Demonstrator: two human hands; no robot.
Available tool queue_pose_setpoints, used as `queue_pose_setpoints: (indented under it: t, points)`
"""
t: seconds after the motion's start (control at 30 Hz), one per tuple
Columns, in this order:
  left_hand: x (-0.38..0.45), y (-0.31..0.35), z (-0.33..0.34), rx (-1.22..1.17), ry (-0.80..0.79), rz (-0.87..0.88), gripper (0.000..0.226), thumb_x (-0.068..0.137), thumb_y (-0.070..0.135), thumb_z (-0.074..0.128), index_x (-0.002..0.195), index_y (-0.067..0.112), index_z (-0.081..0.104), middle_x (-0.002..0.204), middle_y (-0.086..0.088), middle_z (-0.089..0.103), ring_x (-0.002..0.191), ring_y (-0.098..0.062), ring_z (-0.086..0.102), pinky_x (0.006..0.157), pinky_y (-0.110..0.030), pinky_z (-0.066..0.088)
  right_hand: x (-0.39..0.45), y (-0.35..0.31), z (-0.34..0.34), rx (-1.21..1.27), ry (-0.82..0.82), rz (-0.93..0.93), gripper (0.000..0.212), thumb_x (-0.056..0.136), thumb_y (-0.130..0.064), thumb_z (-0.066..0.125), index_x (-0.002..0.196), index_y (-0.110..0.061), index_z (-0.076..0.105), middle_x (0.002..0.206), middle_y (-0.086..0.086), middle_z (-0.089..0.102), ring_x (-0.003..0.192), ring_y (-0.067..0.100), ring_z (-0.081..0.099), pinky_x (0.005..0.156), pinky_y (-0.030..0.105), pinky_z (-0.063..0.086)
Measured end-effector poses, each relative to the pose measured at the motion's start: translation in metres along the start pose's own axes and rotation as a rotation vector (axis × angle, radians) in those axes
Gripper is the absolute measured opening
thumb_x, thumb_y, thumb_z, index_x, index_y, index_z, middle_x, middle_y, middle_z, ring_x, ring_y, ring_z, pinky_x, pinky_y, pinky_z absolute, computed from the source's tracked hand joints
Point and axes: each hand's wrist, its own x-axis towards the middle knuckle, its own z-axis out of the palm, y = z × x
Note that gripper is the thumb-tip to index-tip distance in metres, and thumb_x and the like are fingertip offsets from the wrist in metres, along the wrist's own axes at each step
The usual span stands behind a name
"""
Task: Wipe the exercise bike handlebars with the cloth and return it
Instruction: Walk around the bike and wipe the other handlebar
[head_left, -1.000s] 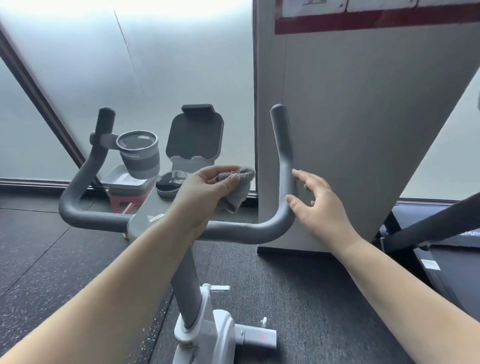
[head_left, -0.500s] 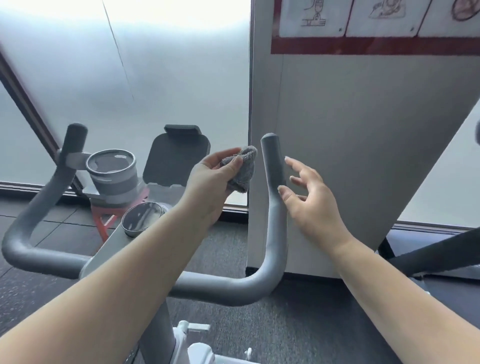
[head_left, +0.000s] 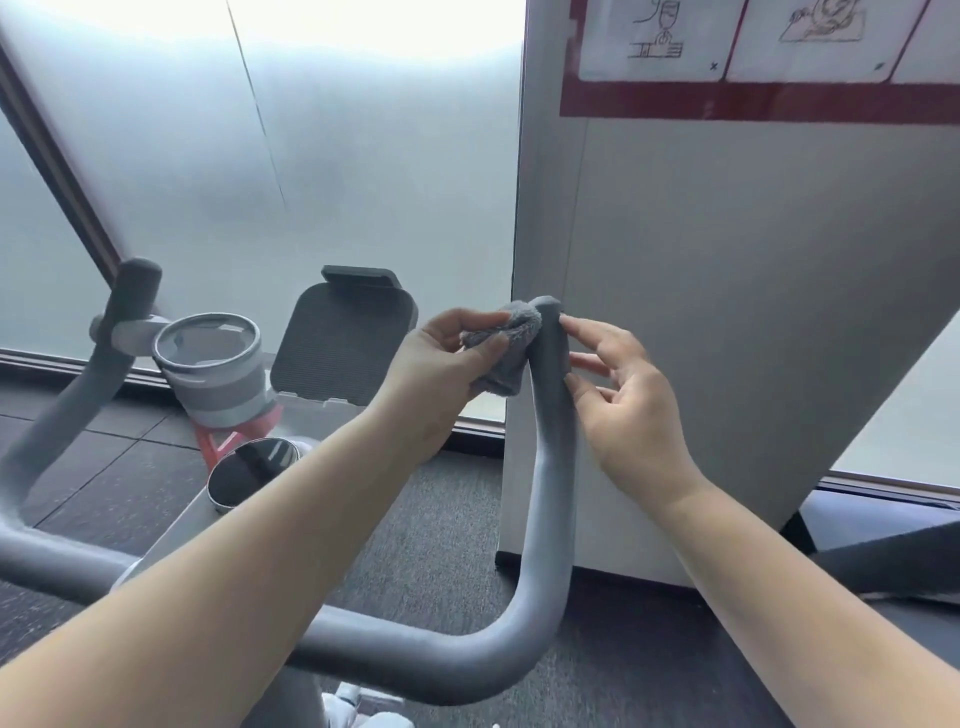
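Observation:
The grey exercise bike handlebars curve from the lower left up into a right upright grip that ends near the centre of the view. A second upright grip stands at the far left. My left hand holds a small fluffy grey cloth and presses it against the left side of the right grip's top. On the other side of that grip my right hand has its fingers spread, with the fingertips touching the grip. Part of the cloth is hidden behind my left fingers.
A grey cup holder and a dark tablet holder sit on the bike's front. A round dial lies below them. A large grey panel stands just behind the right grip. Dark rubber flooring lies underneath, and a frosted window fills the back.
My left hand has carried the cloth up and rightward onto the top of the right grip. My right hand has risen along the grip. The view has tilted upward.

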Motion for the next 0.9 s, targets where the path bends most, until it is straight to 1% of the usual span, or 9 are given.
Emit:
queue_pose_setpoints:
  t: [0.1, 0.2, 0.3, 0.37, 0.5, 0.6, 0.73, 0.83, 0.9]
  points:
    - [-0.005, -0.006, -0.003, 0.013, -0.019, -0.074, 0.014, 0.087, -0.003, 0.058, 0.089, 0.008, 0.065, 0.086, -0.015, 0.066, 0.075, -0.026, 0.064, 0.071, -0.039, 0.056, -0.002, 0.002, -0.001, 0.003, 0.008, -0.009, 0.046, 0.090, 0.006, 0.053, 0.125, -0.023, 0.058, 0.130, -0.007, 0.055, 0.104, 0.000, 0.062, 0.078, 0.010, 0.048]
    - [-0.011, -0.006, -0.006, 0.062, -0.044, -0.126, 0.016, 0.087, -0.004, 0.058, 0.085, 0.010, 0.065, 0.082, -0.012, 0.067, 0.070, -0.021, 0.066, 0.072, -0.034, 0.057, -0.008, 0.001, -0.001, 0.003, -0.004, -0.009, 0.047, 0.090, 0.007, 0.052, 0.124, -0.026, 0.057, 0.131, -0.008, 0.054, 0.104, 0.000, 0.061, 0.078, 0.008, 0.047]
    - [-0.021, -0.005, -0.007, 0.124, -0.083, -0.188, 0.017, 0.087, -0.005, 0.058, 0.083, 0.011, 0.064, 0.079, -0.010, 0.064, 0.063, -0.015, 0.065, 0.062, -0.028, 0.058, -0.014, 0.002, -0.002, -0.010, -0.010, 0.009, 0.046, 0.090, 0.004, 0.054, 0.124, -0.027, 0.058, 0.129, -0.006, 0.053, 0.106, 0.002, 0.060, 0.075, 0.008, 0.047]
    - [-0.030, -0.007, -0.008, 0.185, -0.110, -0.243, 0.016, 0.087, -0.004, 0.059, 0.083, 0.010, 0.063, 0.074, -0.007, 0.063, 0.058, -0.009, 0.064, 0.055, -0.020, 0.054, -0.021, 0.003, -0.003, -0.019, -0.009, 0.029, 0.045, 0.090, 0.003, 0.056, 0.125, -0.026, 0.058, 0.128, -0.005, 0.053, 0.109, 0.004, 0.059, 0.075, 0.009, 0.047]
    - [-0.044, -0.013, -0.012, 0.371, -0.211, -0.285, 0.014, 0.086, -0.001, 0.062, 0.084, 0.013, 0.065, 0.076, -0.013, 0.059, 0.058, -0.011, 0.056, 0.052, -0.016, 0.044, -0.036, 0.006, -0.003, -0.045, -0.020, 0.068, 0.046, 0.089, -0.003, 0.060, 0.127, -0.028, 0.058, 0.128, -0.007, 0.050, 0.112, 0.003, 0.056, 0.078, 0.010, 0.049]
    - [-0.048, -0.011, -0.014, 0.444, -0.232, -0.289, 0.013, 0.088, 0.000, 0.060, 0.085, 0.013, 0.064, 0.072, -0.009, 0.054, 0.047, -0.002, 0.049, 0.042, -0.010, 0.036, -0.048, 0.006, -0.003, -0.059, -0.028, 0.090, 0.048, 0.088, -0.003, 0.061, 0.128, -0.029, 0.057, 0.129, -0.008, 0.050, 0.114, 0.004, 0.056, 0.081, 0.012, 0.050]
    - [-0.050, -0.009, -0.021, 0.469, -0.336, -0.346, 0.017, 0.090, 0.002, 0.058, 0.083, 0.017, 0.064, 0.088, -0.016, 0.056, 0.069, -0.018, 0.056, 0.060, -0.022, 0.050, -0.064, 0.003, -0.004, -0.070, -0.016, 0.123, 0.047, 0.088, -0.003, 0.060, 0.128, -0.027, 0.057, 0.128, -0.008, 0.050, 0.114, 0.003, 0.056, 0.077, 0.007, 0.047]
    - [-0.055, -0.006, -0.027, 0.467, -0.436, -0.416, 0.016, 0.090, 0.000, 0.055, 0.083, 0.013, 0.061, 0.079, -0.012, 0.058, 0.063, -0.014, 0.059, 0.058, -0.024, 0.053, -0.076, 0.000, -0.002, -0.081, -0.008, 0.147, 0.045, 0.089, -0.004, 0.060, 0.128, -0.028, 0.056, 0.127, -0.011, 0.050, 0.112, 0.001, 0.055, 0.073, 0.002, 0.043]
    - [-0.057, -0.005, -0.030, 0.489, -0.500, -0.446, 0.016, 0.091, -0.001, 0.054, 0.084, 0.012, 0.060, 0.076, -0.009, 0.057, 0.064, -0.014, 0.057, 0.062, -0.029, 0.051, -0.082, -0.002, 0.000, -0.083, 0.004, 0.160, 0.044, 0.090, -0.005, 0.059, 0.127, -0.027, 0.057, 0.126, -0.011, 0.050, 0.111, 0.002, 0.056, 0.072, 0.001, 0.041]
